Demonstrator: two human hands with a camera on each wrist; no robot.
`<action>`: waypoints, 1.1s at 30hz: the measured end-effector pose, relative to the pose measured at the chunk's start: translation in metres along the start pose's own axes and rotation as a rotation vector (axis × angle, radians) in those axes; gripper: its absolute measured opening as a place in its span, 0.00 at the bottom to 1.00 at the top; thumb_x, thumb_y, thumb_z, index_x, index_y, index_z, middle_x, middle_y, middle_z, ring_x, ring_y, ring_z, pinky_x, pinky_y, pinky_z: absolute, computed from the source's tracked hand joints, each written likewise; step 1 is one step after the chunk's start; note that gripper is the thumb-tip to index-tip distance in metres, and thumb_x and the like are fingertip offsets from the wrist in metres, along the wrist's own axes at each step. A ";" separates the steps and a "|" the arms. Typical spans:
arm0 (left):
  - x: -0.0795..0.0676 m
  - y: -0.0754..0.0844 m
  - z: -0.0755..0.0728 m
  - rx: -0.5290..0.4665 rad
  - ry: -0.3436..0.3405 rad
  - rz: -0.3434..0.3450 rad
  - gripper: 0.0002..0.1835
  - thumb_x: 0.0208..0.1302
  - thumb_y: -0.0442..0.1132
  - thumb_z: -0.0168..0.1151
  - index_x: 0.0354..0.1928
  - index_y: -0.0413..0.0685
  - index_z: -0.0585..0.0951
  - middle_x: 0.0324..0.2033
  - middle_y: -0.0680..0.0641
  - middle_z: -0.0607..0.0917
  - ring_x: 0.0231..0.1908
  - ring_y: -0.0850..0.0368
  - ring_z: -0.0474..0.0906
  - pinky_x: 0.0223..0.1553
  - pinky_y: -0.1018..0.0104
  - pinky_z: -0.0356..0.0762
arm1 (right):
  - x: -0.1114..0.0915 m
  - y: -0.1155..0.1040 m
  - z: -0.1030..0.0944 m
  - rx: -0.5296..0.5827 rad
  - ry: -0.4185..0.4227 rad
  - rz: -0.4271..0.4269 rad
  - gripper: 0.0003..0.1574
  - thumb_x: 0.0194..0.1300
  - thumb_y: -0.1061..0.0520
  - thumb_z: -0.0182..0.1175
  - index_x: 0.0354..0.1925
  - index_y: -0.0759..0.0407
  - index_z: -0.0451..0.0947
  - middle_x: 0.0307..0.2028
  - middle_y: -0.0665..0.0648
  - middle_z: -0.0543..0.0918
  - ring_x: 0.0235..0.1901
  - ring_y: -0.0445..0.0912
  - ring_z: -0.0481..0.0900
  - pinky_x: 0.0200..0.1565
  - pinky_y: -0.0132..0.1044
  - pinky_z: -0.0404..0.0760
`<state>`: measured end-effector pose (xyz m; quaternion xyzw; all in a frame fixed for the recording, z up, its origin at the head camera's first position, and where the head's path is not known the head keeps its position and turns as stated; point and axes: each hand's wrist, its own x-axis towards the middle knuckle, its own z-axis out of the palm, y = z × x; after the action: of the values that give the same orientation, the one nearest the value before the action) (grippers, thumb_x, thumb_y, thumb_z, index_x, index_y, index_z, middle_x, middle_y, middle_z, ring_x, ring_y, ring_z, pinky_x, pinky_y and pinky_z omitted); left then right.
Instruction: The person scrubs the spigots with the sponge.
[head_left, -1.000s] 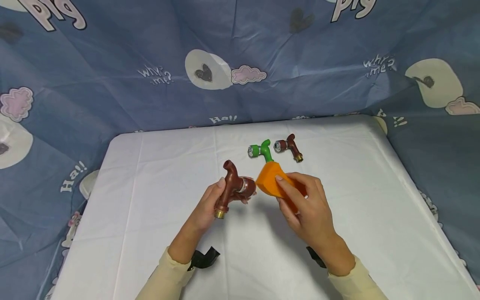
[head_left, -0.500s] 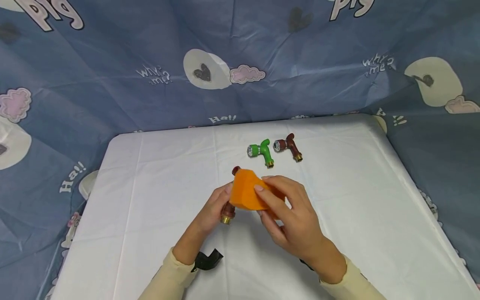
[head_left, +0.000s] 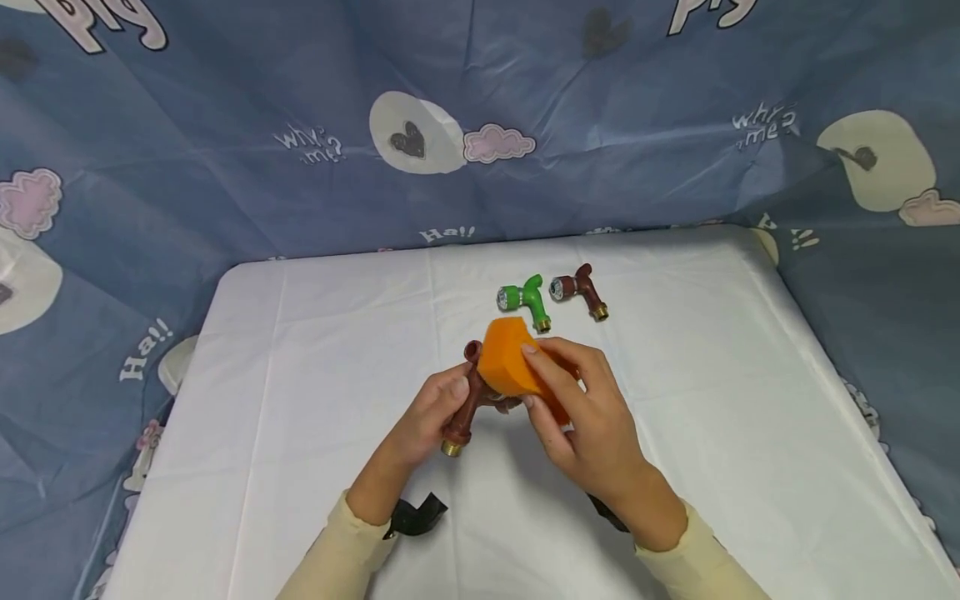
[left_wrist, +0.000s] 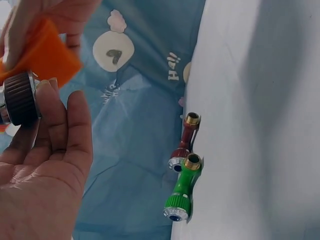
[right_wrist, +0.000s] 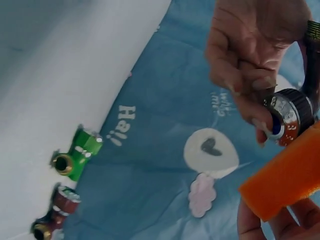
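My left hand (head_left: pixel 431 414) grips a brown tap (head_left: pixel 467 410) with a brass threaded end pointing down toward me. In the left wrist view its dark ribbed knob (left_wrist: pixel 22 99) shows beside my fingertips. My right hand (head_left: pixel 588 410) pinches an orange sponge (head_left: pixel 506 357) between thumb and fingers. The sponge lies against the tap's body in the head view and covers part of it. In the right wrist view the sponge (right_wrist: pixel 285 172) sits right by the knob (right_wrist: pixel 290 117), which has a silver face.
Farther back on the white-covered table (head_left: pixel 337 333) lie a green tap (head_left: pixel 531 302) and another brown tap (head_left: pixel 581 292), side by side. A blue printed cloth (head_left: pixel 600 183) hangs behind the table. Black straps (head_left: pixel 416 515) stick out at the wrists.
The sponge has moved left from beside the tap onto it, then shifted slightly up and right over the last half second. The left hand has moved slightly right.
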<state>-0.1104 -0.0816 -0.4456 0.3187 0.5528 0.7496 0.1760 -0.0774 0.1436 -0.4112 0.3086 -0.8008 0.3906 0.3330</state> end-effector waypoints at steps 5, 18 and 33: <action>0.003 0.003 -0.002 0.044 0.032 -0.019 0.37 0.83 0.54 0.47 0.69 0.22 0.66 0.53 0.51 0.86 0.50 0.55 0.82 0.55 0.65 0.79 | -0.011 0.007 -0.003 -0.022 -0.006 0.051 0.25 0.79 0.50 0.57 0.65 0.63 0.80 0.58 0.66 0.79 0.53 0.59 0.78 0.55 0.33 0.77; 0.003 0.011 -0.009 0.029 0.103 -0.053 0.36 0.77 0.51 0.58 0.75 0.32 0.65 0.66 0.38 0.77 0.62 0.50 0.78 0.58 0.66 0.77 | -0.030 0.024 -0.020 -0.110 -0.032 0.135 0.26 0.78 0.45 0.57 0.63 0.61 0.81 0.57 0.64 0.80 0.53 0.59 0.78 0.48 0.33 0.77; 0.008 0.011 -0.002 0.129 0.042 -0.157 0.42 0.64 0.48 0.77 0.74 0.36 0.70 0.66 0.37 0.78 0.63 0.44 0.78 0.68 0.55 0.73 | -0.016 0.007 -0.018 0.099 0.011 0.140 0.26 0.78 0.47 0.60 0.62 0.64 0.81 0.58 0.67 0.78 0.54 0.58 0.78 0.59 0.27 0.77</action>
<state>-0.1166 -0.0815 -0.4332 0.2692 0.6268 0.7029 0.2014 -0.0681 0.1660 -0.4181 0.2656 -0.7983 0.4537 0.2937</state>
